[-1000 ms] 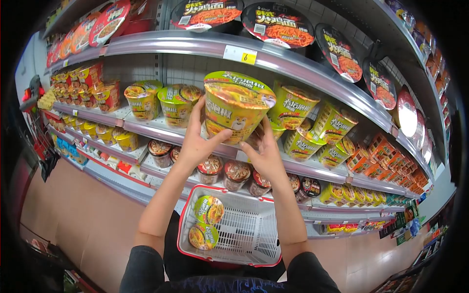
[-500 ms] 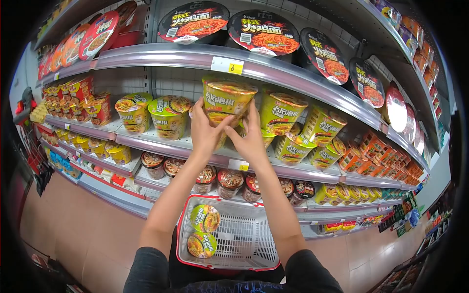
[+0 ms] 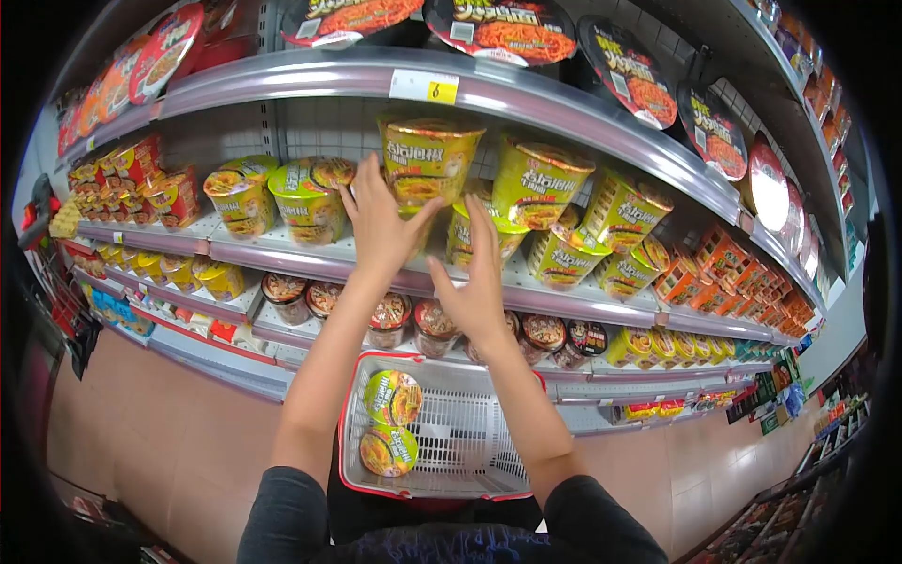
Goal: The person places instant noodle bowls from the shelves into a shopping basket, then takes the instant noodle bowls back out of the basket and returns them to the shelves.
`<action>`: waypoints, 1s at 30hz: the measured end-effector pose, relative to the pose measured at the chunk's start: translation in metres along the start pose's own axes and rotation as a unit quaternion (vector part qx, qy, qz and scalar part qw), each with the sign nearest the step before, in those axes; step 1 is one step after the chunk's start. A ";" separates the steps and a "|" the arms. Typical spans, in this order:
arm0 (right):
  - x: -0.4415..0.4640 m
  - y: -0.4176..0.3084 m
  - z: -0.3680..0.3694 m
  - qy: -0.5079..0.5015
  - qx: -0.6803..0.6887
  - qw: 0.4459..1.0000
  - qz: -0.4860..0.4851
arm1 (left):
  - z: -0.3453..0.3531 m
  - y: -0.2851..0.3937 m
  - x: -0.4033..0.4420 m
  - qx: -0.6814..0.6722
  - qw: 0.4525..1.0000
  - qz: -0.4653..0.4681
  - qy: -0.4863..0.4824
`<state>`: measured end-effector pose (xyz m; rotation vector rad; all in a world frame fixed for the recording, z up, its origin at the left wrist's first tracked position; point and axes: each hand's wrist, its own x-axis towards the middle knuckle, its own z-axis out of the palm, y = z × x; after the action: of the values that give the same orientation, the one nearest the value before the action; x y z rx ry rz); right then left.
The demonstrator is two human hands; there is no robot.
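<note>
On the middle shelf, a green instant noodle cup point(image 3: 425, 158) stands raised, apparently stacked on another cup mostly hidden behind my left hand point(image 3: 381, 226). That hand's fingers are spread at the cup's left side, thumb near its base; I cannot tell whether they touch it. My right hand point(image 3: 472, 287) is lower and to the right, fingers apart with nothing in them, in front of a lower green cup point(image 3: 487, 235). Another stacked green cup point(image 3: 542, 180) is to the right. Below, a white basket point(image 3: 460, 428) with a red rim holds two green-lidded noodle cups point(image 3: 393, 398).
The shelf edge point(image 3: 310, 266) runs below my hands, and the upper shelf edge point(image 3: 526, 85) with a price tag point(image 3: 423, 87) passes above. Black noodle bowls point(image 3: 498, 33) lean overhead. Brown-lidded cups point(image 3: 390, 315) line the lower shelf behind the basket.
Both hands have come away from the sides of the raised noodle cup, the right one moving down and opening. The camera view has shifted slightly, so the shelves sit higher in it.
</note>
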<state>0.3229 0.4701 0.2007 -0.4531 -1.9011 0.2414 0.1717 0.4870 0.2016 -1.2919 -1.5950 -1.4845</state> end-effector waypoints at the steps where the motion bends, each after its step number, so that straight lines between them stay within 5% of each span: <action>1: -0.013 -0.006 -0.002 0.011 0.060 0.998 0.034 | -0.011 0.001 -0.004 -0.028 0.999 0.025 0.010; 5: -0.088 0.011 -0.008 0.017 0.024 0.998 0.058 | -0.045 -0.011 -0.065 -0.169 0.984 0.007 0.057; 10: -0.225 0.056 0.012 -0.036 0.067 0.965 0.252 | -0.069 -0.036 -0.224 -0.134 0.977 -0.139 -0.090; 18: -0.399 0.092 0.077 -0.392 0.067 0.734 0.550 | -0.093 -0.067 -0.417 -0.057 0.843 -0.370 -0.385; 20: -0.416 0.088 0.094 -0.407 0.145 0.687 0.584 | -0.098 -0.071 -0.437 -0.023 0.823 -0.396 -0.407; 27: -0.428 0.072 0.103 -0.337 0.158 0.669 0.644 | -0.105 -0.073 -0.435 0.015 0.789 -0.421 -0.447; 30: -0.425 0.074 0.088 -0.259 0.273 0.546 0.749 | -0.101 -0.086 -0.436 -0.008 0.771 -0.419 -0.479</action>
<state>0.3897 0.3620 -0.2210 -1.5942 -1.2357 2.2239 0.2251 0.2897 -0.2053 -1.5405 -3.1559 -1.2857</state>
